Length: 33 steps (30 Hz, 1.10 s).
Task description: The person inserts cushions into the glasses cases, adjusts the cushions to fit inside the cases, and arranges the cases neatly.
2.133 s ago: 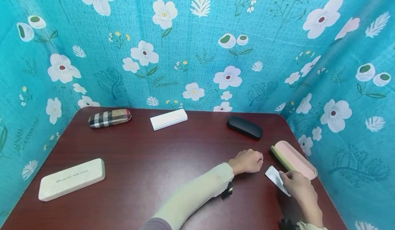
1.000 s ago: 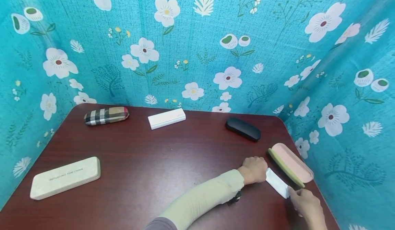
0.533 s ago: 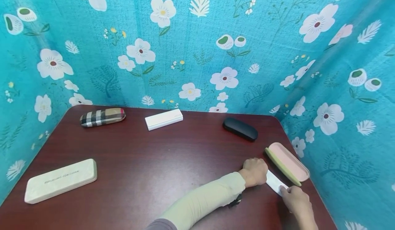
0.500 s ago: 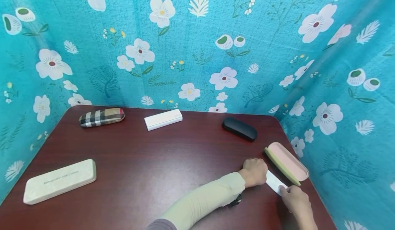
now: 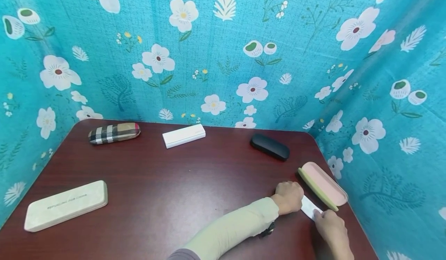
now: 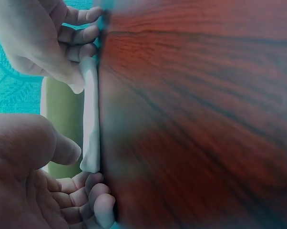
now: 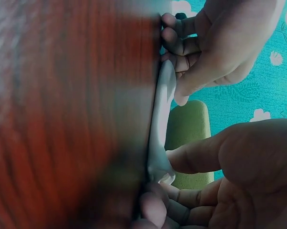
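Observation:
A folded white cloth (image 5: 308,207) lies low on the dark table between my hands. My left hand (image 5: 290,197) pinches its far end; in the left wrist view the thumb (image 6: 67,150) is at the cloth's end, with curled fingers below. The near end is pinched between thumb and fingers of my right hand (image 5: 331,229). In the right wrist view the cloth (image 7: 163,119) shows as a narrow, thick strip against the tabletop. Just beyond it is an open glasses case (image 5: 329,184), green outside and pink inside.
A black glasses case (image 5: 270,147) is farther back. Along the rear edge lie a white case (image 5: 184,136) and a plaid case (image 5: 115,133). A long cream case (image 5: 66,205) with printed lettering lies at left. A blue flowered curtain (image 5: 216,58) surrounds the table.
My left hand has moved right and toward me from beside the cloth to take its far end. My right hand has kept the near end. The view has shifted slightly.

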### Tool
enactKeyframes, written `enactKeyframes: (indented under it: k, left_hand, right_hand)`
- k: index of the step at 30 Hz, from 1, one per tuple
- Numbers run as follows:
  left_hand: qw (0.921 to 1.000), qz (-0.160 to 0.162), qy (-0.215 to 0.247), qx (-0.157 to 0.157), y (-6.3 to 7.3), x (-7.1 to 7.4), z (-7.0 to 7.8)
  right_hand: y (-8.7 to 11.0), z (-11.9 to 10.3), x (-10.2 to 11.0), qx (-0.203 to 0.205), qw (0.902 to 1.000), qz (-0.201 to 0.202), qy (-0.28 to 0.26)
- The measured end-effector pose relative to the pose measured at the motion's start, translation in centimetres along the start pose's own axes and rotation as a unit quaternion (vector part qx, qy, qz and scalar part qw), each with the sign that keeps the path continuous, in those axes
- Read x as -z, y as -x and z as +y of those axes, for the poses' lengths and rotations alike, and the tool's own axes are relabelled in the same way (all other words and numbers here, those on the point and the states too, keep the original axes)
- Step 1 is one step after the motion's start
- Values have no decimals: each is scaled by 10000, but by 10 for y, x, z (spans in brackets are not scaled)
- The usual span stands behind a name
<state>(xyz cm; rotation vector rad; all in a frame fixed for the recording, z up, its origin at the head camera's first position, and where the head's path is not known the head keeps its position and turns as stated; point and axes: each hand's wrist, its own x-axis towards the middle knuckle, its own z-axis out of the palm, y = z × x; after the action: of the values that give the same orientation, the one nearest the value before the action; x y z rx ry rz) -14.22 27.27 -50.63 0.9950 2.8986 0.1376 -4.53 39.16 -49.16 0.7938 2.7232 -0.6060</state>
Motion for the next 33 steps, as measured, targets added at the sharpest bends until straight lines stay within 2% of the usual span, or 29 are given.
enactKeyframes:
  k: [10,21,28,33]
  left_hand:
    - [9997,125,98,-186,2,-1,-5]
    - [9994,278,-141,-157,5,-4,-3]
    - [9990,324,-274,-124,4,-8,-4]
    - [9990,367,-200,-134,2,-9,-7]
  right_hand:
    - [0,4,-1,-42,10000,70,9]
    - [5,1,-4,-170,9999,2,-24]
    - [4,-3,-7,-40,9999,142,54]
    - [0,-8,-9,-235,9997,79,68]
